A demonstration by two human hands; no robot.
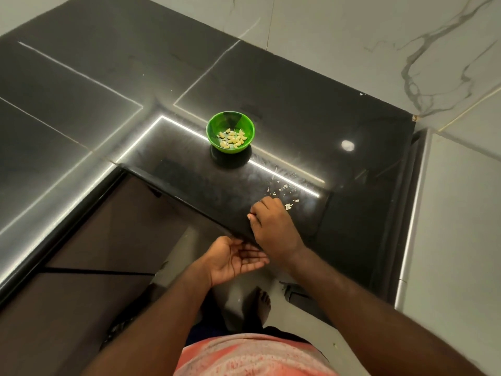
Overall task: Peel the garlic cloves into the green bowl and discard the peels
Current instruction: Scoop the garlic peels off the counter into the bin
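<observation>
Just beside the right hand (273, 226) (knuckles up) lie scattered peels (288, 206).

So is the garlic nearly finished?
Nearly, it seems. Done: peeled cloves lie in the green bowl, and no unpeeled ones show. In hand: the right hand rests on the counter by its edge; the left hand is open, palm up, just below it, probably to catch peels. Left: peel bits beside the right hand are not yet cleared.
</observation>
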